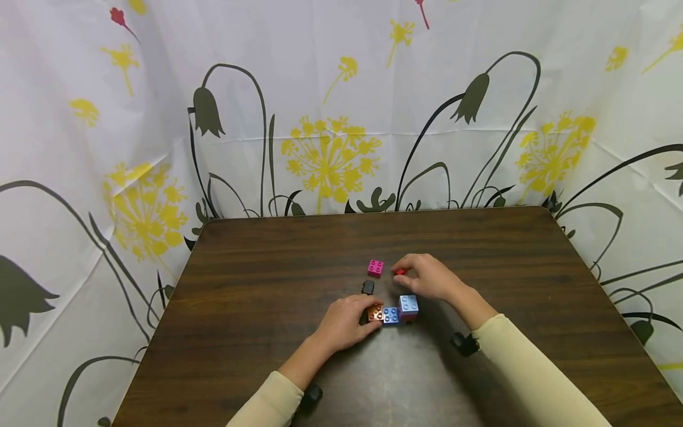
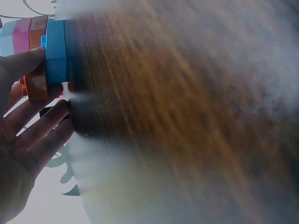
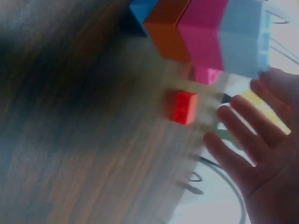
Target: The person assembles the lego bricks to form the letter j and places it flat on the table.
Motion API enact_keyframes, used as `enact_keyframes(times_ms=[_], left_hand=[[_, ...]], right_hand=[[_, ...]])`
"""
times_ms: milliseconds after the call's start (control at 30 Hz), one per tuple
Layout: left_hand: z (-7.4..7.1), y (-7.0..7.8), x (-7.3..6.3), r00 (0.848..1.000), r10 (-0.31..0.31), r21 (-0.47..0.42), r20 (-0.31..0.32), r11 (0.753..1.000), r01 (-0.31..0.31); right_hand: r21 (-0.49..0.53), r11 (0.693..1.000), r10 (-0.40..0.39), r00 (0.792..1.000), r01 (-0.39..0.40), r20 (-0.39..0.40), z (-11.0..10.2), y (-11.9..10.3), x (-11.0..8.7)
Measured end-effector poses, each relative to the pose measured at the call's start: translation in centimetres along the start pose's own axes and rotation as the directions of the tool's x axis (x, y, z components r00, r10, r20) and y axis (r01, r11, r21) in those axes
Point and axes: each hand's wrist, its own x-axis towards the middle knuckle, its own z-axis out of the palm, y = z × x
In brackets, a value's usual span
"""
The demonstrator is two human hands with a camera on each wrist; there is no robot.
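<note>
A build of toy building bricks stands on the table: a blue base brick, an orange brick on its left end, and a stack on its right. From the bottom, the stack runs orange, pink and light blue. My left hand pinches the left orange brick between thumb and fingers. Just over a small red brick is my right hand, its fingers spread; in the right wrist view this hand stands apart from the brick.
A bright pink brick lies behind the build. Between them sits a small black brick. The brown wooden table ends at the back against a white flowered curtain. Dark wrist cameras are strapped to both arms.
</note>
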Motion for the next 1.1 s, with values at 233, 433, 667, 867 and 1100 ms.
enact_keyframes(times_ms=[233,433,667,867,1100], left_hand=[[-0.1,-0.1,-0.1,1.0,0.002,0.004,0.005,1.0,-0.002],[-0.2,-0.2,-0.1,1.0,0.018,0.0,-0.004,1.0,-0.018],[-0.1,-0.2,-0.1,0.999,0.031,0.002,-0.02,1.0,-0.031],[-0.1,-0.2,-0.1,1.0,0.025,-0.008,-0.017,1.0,-0.025],[-0.1,-0.1,0.0,1.0,0.012,0.001,-0.008,1.0,-0.012]], right_hand=[[-0.031,0.996,0.082,0.996,-0.08,0.043,0.8,0.9,2.5],[-0.2,0.979,0.058,0.989,-0.03,0.133,1.8,0.6,3.7],[-0.252,0.968,0.059,0.981,-0.011,0.183,2.7,0.2,4.6],[-0.269,0.963,0.04,0.988,0.002,0.149,3.3,0.7,4.9],[-0.263,0.964,0.071,0.99,-0.037,0.118,3.6,0.7,5.1]])
